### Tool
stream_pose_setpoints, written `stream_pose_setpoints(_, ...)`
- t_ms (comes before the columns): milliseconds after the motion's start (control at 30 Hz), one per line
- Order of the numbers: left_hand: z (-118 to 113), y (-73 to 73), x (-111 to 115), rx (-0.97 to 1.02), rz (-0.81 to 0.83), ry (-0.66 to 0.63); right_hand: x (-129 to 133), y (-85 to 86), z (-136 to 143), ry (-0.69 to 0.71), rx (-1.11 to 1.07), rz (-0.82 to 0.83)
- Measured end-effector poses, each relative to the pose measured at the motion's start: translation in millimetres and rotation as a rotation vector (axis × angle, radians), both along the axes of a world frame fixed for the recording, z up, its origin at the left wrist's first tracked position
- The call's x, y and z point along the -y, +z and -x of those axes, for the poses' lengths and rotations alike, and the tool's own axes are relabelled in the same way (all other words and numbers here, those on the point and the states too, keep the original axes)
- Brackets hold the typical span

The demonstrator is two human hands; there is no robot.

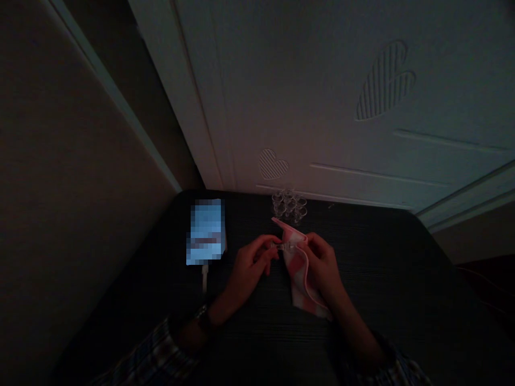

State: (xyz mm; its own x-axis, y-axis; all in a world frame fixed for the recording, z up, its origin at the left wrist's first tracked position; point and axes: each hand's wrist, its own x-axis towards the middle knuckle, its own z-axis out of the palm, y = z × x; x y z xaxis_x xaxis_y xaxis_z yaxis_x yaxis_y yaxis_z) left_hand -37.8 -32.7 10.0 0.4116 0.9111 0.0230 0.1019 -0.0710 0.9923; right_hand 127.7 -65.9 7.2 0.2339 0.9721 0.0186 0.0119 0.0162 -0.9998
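My left hand (pixel 251 262) is closed on one end of a small clear glass (pixel 281 246), which lies sideways between my hands. A pink-and-white checked cloth (pixel 300 276) is pinched in my right hand (pixel 324 262). The cloth touches the far end of the glass and hangs down toward the tabletop. Just beyond my hands stands a cluster of several small clear stemmed glasses (pixel 288 203). Dim light hides the finer details of the held glass.
A lit phone (pixel 206 230) with a white cable (pixel 205 277) plugged in is on the left of the dark tabletop (pixel 382 268). Behind the table rises a white panel (pixel 322 107) with raised hearts. A tiny object (pixel 331 206) lies near the back edge.
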Motion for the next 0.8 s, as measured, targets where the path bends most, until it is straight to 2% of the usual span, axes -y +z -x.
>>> stream_pose_setpoints(167,1.9,-4.6,0.6,-0.004,0.044,-0.053,1.2,-0.7,0.5,0.013,0.055,0.006)
stream_pose_setpoints(300,0.2,-2.2,1.2,0.005,0.035,-0.060,1.4,0.7,1.3,-0.004,0.090,-0.006)
stream_pose_setpoints(533,-2.7,3.4,4.2,0.017,0.015,-0.048,-0.5,0.6,0.7,-0.008,0.034,0.015)
stream_pose_setpoints(800,0.5,-1.8,1.5,0.001,0.022,-0.081,-0.5,-4.1,-0.9,0.020,-0.075,-0.004)
